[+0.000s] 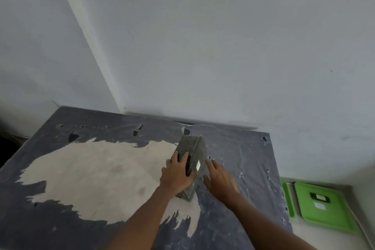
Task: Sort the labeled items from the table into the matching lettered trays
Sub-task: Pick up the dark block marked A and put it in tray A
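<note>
A long grey-green stone slab stands on its edge on the worn table, with a small pale label on its right face. My left hand presses flat against the slab's left face, fingers over its top edge. On the slab's right side, my right hand has its fingers spread; whether it touches the stone is unclear. A green tray lies on the floor to the right of the table, with a dark-framed label on it; its letter is not readable.
The table fills a corner between two white walls. Its dark covering is peeled to a pale patch in the middle and torn with small holes near the back. A second green tray's edge shows between the table and the first tray.
</note>
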### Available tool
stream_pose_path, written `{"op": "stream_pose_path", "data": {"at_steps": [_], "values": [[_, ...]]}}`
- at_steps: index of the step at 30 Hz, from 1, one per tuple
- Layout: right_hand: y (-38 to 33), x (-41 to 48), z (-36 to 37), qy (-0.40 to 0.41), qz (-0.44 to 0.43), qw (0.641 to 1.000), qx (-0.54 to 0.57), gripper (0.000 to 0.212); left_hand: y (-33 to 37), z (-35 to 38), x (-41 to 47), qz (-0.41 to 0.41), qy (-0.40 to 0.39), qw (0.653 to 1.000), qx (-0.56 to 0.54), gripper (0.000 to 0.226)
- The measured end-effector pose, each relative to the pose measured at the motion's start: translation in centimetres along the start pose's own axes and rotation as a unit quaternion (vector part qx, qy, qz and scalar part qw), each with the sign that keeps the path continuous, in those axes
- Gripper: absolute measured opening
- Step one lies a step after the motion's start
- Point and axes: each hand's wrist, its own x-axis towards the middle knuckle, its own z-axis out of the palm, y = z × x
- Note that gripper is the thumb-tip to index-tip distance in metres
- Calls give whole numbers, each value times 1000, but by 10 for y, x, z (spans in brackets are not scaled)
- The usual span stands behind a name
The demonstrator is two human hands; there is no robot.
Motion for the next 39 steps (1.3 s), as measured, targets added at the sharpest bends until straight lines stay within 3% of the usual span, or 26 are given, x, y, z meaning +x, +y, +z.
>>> {"op": "stream_pose_path", "data": {"at_steps": [5,9,15,20,25,28,31,34,39], "values": [[32,-15,-20,33,39,999,-10,58,30,-7,13,105,-118,965,-208,61],[60,-32,-25,32,80,996,-1,62,60,4,16,155,-165,942,-249,46],[82,-48,-17,3,84,996,16,61,74,23,18,115,-153,954,-232,50],[77,-43,-8,-15,59,998,13,62,70,22,22,76,-97,977,-173,53],[69,-44,4,-15,49,999,-5,61,61,32,25,41,-116,987,-106,54],[66,-47,6,42,80,996,11,50,59,32,25,42,-111,987,-111,54],[57,-48,9,85,138,981,107,42,63,27,20,46,-101,984,-137,54],[52,-43,9,72,154,972,163,47,70,23,9,44,-102,979,-172,57],[59,-28,-4,26,156,975,158,53,75,33,-6,26,-167,971,-166,57]]}}
